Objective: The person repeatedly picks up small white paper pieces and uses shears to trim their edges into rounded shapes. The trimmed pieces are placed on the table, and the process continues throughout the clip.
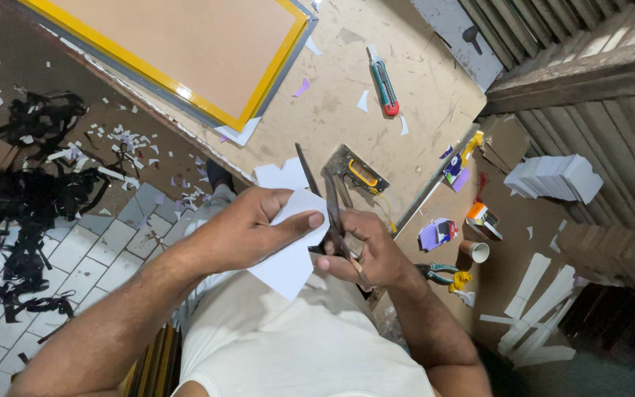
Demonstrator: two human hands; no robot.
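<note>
My left hand (pixel 248 228) pinches a white sheet of paper (pixel 288 261) between thumb and fingers, held in front of my chest. My right hand (pixel 365 254) grips the handles of dark scissors (pixel 325 198), whose blades are spread and point up and away along the right edge of the paper. A second white piece of paper (pixel 281 175) shows just beyond the first, above my left hand. Both hands are close together, over the near edge of the workbench (pixel 332 110).
On the workbench lie a yellow-framed board (pixel 185 44), a red-and-teal utility knife (pixel 384 84) and a staple gun (pixel 358 173). A lower shelf (pixel 508 228) holds a paper cup (pixel 476 251), pliers (pixel 442 273), small boxes and white strips. Black scraps (pixel 27 198) and paper bits litter the tiled floor.
</note>
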